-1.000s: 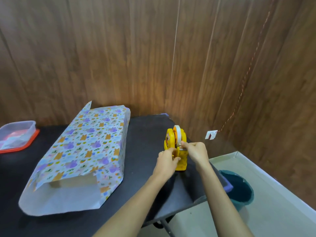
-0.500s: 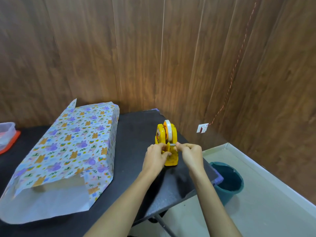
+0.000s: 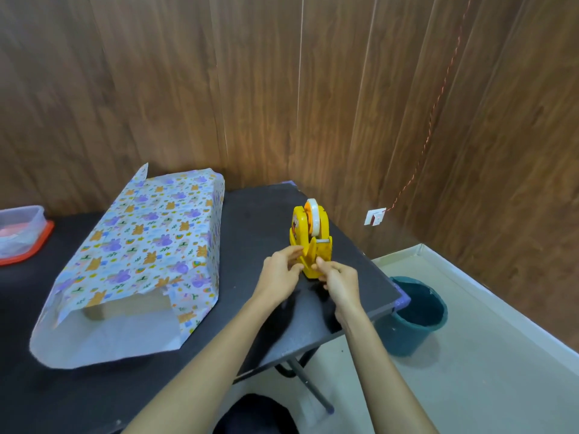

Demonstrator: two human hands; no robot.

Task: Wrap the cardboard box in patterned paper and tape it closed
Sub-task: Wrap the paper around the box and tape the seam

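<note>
Brown wood-panelled walls close in a corner where a black folding table [image 3: 257,220] stands on a pale floor. On the table's left half lies the long cardboard box [image 3: 125,308]. It is covered over its top and sides by white wrapping paper printed with purple and orange animals [image 3: 150,233]. At the near end the paper hangs open and unfolded, so bare brown cardboard shows inside, and a plain white flap lies flat on the table in front of it.

Well apart from the box, near the table's right edge, a yellow plastic tape dispenser [image 3: 322,249] stands upright with a roll of clear tape on an orange hub [image 3: 313,214] at its top. Both hands are at its lower front. The left hand [image 3: 280,275] reaches in with fairly straight fingers whose tips touch the dispenser's left side. The right hand [image 3: 340,281] is curled, its thumb and forefinger pressed together right against the dispenser's front. Whether a strip of tape sits between them cannot be made out.

A clear plastic tub on a red lid [image 3: 22,233] rests at the table's far left. A teal bucket [image 3: 416,317] stands on the floor just beyond the table's right corner. A twisted reddish cord [image 3: 438,98] runs down the wall to a small white socket [image 3: 375,216].
</note>
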